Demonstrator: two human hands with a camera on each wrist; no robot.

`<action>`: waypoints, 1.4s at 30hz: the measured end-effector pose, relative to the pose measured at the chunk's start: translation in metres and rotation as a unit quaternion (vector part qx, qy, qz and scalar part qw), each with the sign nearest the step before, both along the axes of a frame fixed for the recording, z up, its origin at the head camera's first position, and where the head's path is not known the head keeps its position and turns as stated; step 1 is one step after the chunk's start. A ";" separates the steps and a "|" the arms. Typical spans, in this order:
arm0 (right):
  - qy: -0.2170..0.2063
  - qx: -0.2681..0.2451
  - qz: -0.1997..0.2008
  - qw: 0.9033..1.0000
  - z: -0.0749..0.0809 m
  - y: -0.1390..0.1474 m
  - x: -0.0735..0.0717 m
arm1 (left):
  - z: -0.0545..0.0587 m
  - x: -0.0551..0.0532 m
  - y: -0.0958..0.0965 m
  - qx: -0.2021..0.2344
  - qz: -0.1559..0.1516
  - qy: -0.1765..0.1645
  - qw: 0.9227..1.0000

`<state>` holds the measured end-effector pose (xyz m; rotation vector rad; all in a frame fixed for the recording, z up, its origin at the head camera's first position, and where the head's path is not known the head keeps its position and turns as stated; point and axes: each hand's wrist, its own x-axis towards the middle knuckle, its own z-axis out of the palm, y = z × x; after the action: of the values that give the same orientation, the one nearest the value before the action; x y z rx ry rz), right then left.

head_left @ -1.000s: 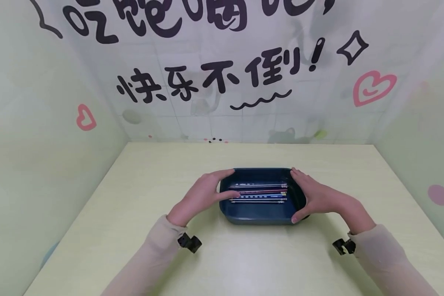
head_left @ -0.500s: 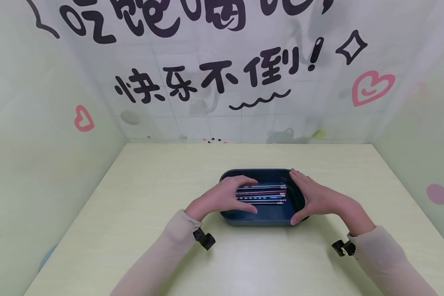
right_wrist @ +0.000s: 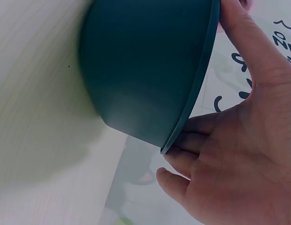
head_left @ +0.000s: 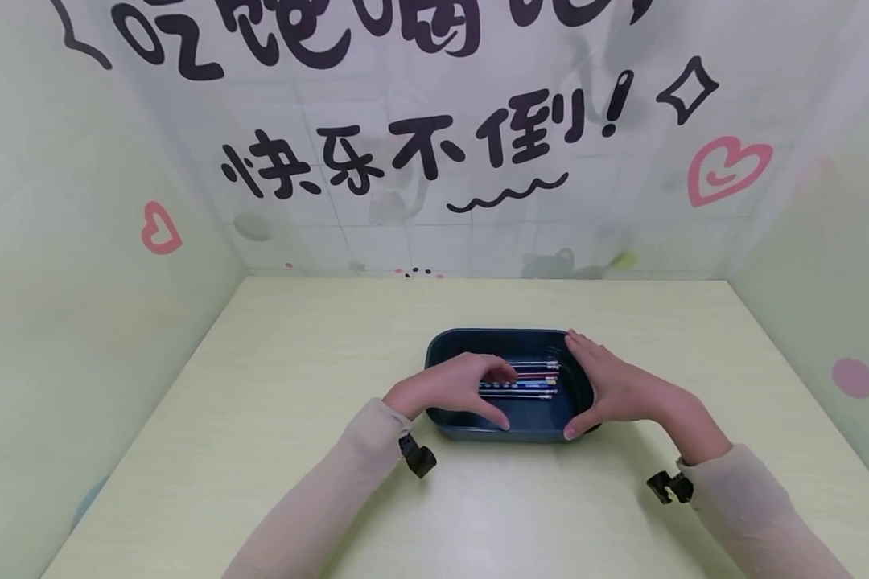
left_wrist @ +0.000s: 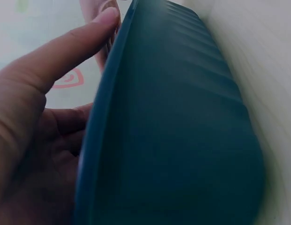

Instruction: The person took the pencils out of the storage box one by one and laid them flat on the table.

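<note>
A dark teal box with rounded corners and an open top rests on the table. Several pencils lie side by side in it, eraser ends to the right. My left hand is over the left half of the box, thumb extended towards the front rim and fingers bent above the pencils, covering their left ends. Whether those fingers touch a pencil is hidden. At the right end, my right hand grips the box, its thumb at the front rim and its fingers at the back rim.
The pale wood table meets a printed back wall with large black lettering. Side walls stand to the left and right. A black camera mount sits on the left wrist, another mount on the right.
My left hand has let go of the box's left end and moved right, over the pencils, with its fingers bending inward. The right hand and the box stay in place.
</note>
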<state>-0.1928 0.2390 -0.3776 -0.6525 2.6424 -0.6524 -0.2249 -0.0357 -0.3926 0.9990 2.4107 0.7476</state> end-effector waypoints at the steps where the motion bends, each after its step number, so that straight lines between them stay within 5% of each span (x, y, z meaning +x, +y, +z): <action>1: 0.000 -0.001 0.000 1.000 0.000 0.000 0.000 | -0.001 -0.001 0.000 -0.002 -0.001 -0.003 1.000; 14: -0.007 -0.003 -0.002 1.000 -0.004 -0.004 0.002 | -0.022 -0.002 0.004 -0.042 0.011 0.003 0.999; 25: 0.000 -0.001 0.002 1.000 -0.002 -0.003 0.002 | -0.034 -0.006 0.009 -0.027 -0.005 0.033 0.999; 36: 0.001 0.001 -0.005 1.000 -0.001 -0.001 0.001 | -0.032 -0.003 0.016 -0.082 -0.023 0.083 0.993; 42: -0.006 -0.003 -0.009 1.000 0.000 -0.001 0.002 | -0.030 -0.003 0.016 -0.077 -0.019 0.085 0.993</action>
<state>-0.1909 0.2381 -0.3772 -0.6259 2.6397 -0.6681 -0.2280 -0.0192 -0.4231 1.0805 2.5409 0.4726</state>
